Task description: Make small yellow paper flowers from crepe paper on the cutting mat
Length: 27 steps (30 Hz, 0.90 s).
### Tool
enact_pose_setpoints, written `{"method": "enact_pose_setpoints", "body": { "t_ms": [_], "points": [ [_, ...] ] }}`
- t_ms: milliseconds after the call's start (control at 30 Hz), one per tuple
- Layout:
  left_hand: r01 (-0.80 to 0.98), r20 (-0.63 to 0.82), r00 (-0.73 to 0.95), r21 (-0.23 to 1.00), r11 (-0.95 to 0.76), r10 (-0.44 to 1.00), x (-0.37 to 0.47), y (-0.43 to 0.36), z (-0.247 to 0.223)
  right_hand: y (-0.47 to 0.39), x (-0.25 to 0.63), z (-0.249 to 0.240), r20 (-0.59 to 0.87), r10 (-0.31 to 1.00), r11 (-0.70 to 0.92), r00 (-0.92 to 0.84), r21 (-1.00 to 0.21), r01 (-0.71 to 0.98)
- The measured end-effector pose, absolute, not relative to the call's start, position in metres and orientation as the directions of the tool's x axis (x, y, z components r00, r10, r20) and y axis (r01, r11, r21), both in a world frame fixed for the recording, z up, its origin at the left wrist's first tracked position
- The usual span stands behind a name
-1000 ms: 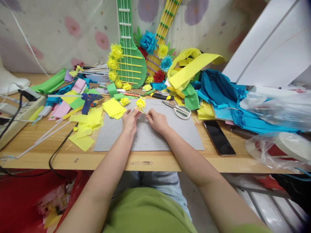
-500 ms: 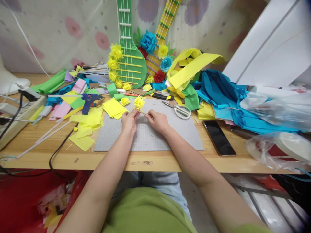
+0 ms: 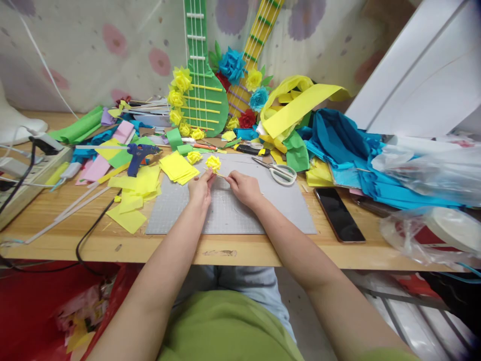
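Over the grey cutting mat [image 3: 180, 215], my left hand [image 3: 200, 190] pinches the base of a yellow paper flower [image 3: 213, 163]. My right hand [image 3: 243, 186] is closed on a thin wooden stick [image 3: 221, 175], whose tip points left at the flower's underside. Whether the tip touches the petals is too small to tell. A second yellow paper flower [image 3: 194, 157] lies just left of the held one, beside a stack of yellow paper squares [image 3: 178, 167]. Scissors [image 3: 280, 173] with white handles rest on the mat right of my hands.
A blue glue gun [image 3: 138, 158] lies at left, near loose yellow paper [image 3: 131, 200] and a power strip [image 3: 33, 170]. A black phone [image 3: 339, 214] is on the right, before blue crepe paper [image 3: 338, 135]. Flower-decorated green [image 3: 206, 103] and yellow [image 3: 259, 37] paper instruments stand behind.
The yellow flower in my left hand has turned or tipped slightly and sits a little lower. My hands stay in nearly the same place, and the view has shifted slightly.
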<state>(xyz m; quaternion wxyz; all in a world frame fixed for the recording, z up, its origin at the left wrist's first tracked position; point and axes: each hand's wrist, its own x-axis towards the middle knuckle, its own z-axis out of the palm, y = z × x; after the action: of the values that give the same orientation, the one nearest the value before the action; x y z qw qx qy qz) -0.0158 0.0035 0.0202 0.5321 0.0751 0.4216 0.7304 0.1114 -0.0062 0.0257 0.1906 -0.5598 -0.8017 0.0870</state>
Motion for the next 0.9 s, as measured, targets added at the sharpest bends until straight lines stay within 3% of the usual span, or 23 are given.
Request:
{"method": "enact_pose_setpoints", "body": {
  "t_ms": [200, 567, 900],
  "points": [
    [-0.717, -0.328, -0.425, 0.691, -0.093, 0.844, -0.0144, 0.0032, 0.0196, -0.0053, 0.1129, 0.0234, 0.248, 0.921, 0.38, -0.3, -0.409, 0.83],
    [-0.675, -0.338, -0.38, 0.737, -0.008, 0.861, -0.0136, -0.0022, 0.0254, 0.0006, 0.119, 0.0234, 0.22, 0.941, 0.323, -0.258, -0.349, 0.88],
    [-0.658, -0.3, -0.396, 0.752, -0.04, 0.868, -0.0131, -0.0021, 0.0232, 0.0019, 0.1175, 0.0226, 0.132, 0.935, 0.353, -0.329, -0.276, 0.894]
  ]
}}
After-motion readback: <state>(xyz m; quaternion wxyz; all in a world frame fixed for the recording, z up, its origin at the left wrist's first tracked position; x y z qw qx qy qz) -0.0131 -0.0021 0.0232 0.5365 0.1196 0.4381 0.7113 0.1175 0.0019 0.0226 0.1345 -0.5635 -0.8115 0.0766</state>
